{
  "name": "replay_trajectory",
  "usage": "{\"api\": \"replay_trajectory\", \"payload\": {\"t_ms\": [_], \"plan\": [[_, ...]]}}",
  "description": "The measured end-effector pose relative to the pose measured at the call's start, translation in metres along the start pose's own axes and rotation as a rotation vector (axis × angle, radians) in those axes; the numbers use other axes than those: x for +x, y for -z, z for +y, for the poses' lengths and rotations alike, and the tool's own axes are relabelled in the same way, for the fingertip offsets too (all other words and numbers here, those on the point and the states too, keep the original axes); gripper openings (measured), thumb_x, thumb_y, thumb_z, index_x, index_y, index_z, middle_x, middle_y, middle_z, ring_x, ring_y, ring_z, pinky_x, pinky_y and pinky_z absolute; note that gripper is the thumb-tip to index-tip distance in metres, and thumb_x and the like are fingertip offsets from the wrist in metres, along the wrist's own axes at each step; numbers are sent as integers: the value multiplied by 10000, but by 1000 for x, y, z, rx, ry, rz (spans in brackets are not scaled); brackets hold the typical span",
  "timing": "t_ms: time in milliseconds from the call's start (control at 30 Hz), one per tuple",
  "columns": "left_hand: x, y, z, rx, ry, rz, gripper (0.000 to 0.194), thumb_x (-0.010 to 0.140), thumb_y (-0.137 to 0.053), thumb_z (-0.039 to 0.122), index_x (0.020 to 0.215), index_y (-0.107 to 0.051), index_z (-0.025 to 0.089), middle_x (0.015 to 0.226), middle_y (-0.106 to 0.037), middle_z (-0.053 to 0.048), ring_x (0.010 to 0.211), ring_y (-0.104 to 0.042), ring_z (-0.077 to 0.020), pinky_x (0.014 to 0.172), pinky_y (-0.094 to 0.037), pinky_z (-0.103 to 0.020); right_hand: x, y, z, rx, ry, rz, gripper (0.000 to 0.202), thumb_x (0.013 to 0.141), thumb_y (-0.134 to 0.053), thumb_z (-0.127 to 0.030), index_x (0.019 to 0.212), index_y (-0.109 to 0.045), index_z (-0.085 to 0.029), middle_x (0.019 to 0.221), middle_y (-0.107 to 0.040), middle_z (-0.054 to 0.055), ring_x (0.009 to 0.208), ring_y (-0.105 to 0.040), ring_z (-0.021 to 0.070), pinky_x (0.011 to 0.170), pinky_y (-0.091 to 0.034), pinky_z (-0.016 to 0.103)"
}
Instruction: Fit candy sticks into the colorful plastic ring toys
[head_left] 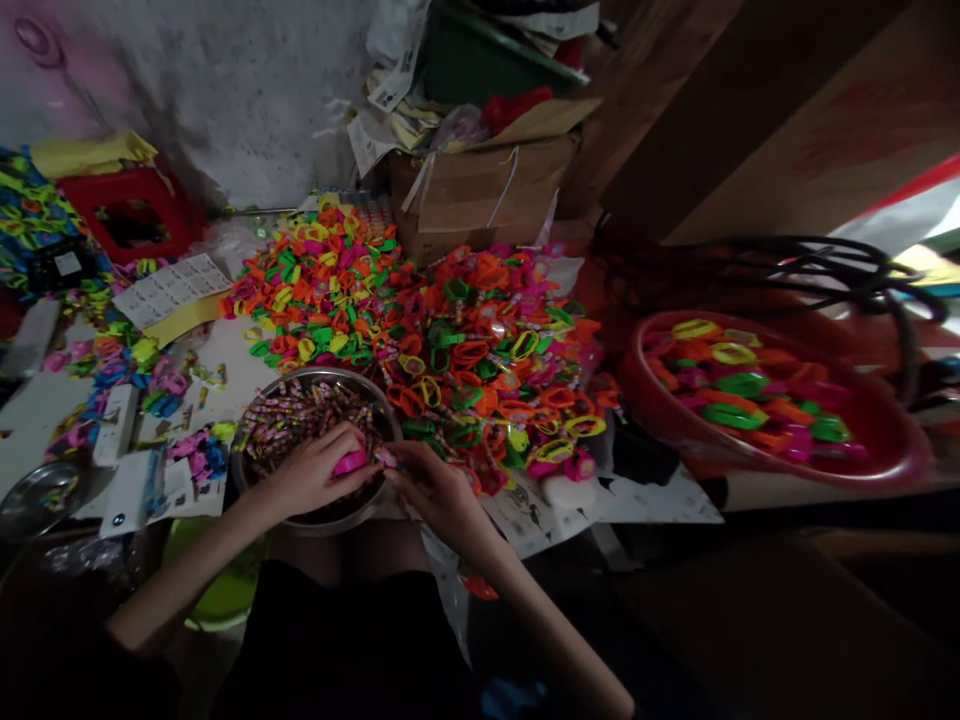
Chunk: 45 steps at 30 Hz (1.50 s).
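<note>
Over the metal bowl, my left hand is closed around a bright pink plastic piece. My right hand is just to its right, thumb and fingers pinching a small pale-pink patterned piece close to the pink one. Whether the two pieces touch is too small to tell. Many short, thin sticks with multicoloured patterns fill the bowl. Behind and right of my hands lies a large heap of loop-shaped plastic pieces in orange, green, yellow and pink, some with patterned sticks among them.
Another bright heap lies behind the bowl. To the right stands a red basin holding similar pieces, with black cables behind. A cardboard box is at the back. A label sheet and a small metal dish are left.
</note>
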<state>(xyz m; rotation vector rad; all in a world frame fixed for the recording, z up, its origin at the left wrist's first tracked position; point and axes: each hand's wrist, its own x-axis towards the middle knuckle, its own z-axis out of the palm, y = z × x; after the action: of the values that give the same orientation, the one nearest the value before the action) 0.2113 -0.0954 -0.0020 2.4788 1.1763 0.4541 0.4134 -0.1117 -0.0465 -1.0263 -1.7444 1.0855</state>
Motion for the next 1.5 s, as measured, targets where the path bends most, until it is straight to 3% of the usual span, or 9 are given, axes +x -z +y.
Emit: {"api": "replay_trajectory", "payload": {"t_ms": [267, 533, 867, 1233, 1400, 1500], "plan": [[-25, 3, 24, 250, -127, -9, 268, 920, -458, 405, 894, -515, 144, 900, -570, -48, 879, -552, -157, 790, -447, -267, -29, -2, -34, -172, 273, 1, 269, 899, -459, -256, 1132, -550, -159, 1029, -632, 51, 973, -608, 64, 859, -489, 151], [-34, 7, 36, 418, -147, -2, 182, 929, -452, 301, 869, -518, 142, 845, -582, -40, 838, -558, -169, 798, -441, -303, -45, -8, -42, -298, 336, 20, 258, 908, -426, -223, 1111, -564, -147, 1009, -626, 82, 917, -636, 96, 792, -524, 176], [-39, 4, 39, 532, -198, 13, 217, 927, -461, 341, 895, -529, 137, 885, -595, -39, 852, -560, -169, 810, -404, -291, -48, -11, -43, -376, 385, 33, 237, 914, -414, -215, 1102, -543, -151, 997, -620, 71, 902, -634, 92, 758, -519, 162], [-44, -16, 26, 638, -290, 1, 206, 959, -399, 306, 912, -529, 153, 813, -601, -26, 776, -564, -163, 799, -326, -321, -49, -12, -34, -542, 276, -264, 238, 934, -343, -221, 1014, -556, -151, 984, -585, 89, 833, -613, 113, 676, -485, 192], [-47, -29, 17, 578, -309, -55, 188, 956, -409, 305, 901, -525, 168, 788, -609, -8, 747, -573, -155, 793, -343, -314, -49, -14, -17, -437, 170, -340, 199, 922, -392, -261, 998, -539, -150, 961, -595, 61, 853, -609, 111, 711, -455, 190], [-48, -31, 15, 509, -249, -50, 164, 940, -447, 318, 946, -521, 172, 843, -625, -16, 783, -589, -160, 768, -378, -300, -48, -15, -9, -297, 59, -295, 187, 890, -476, -276, 1010, -548, -152, 972, -618, 48, 890, -608, 112, 760, -445, 189]]}}
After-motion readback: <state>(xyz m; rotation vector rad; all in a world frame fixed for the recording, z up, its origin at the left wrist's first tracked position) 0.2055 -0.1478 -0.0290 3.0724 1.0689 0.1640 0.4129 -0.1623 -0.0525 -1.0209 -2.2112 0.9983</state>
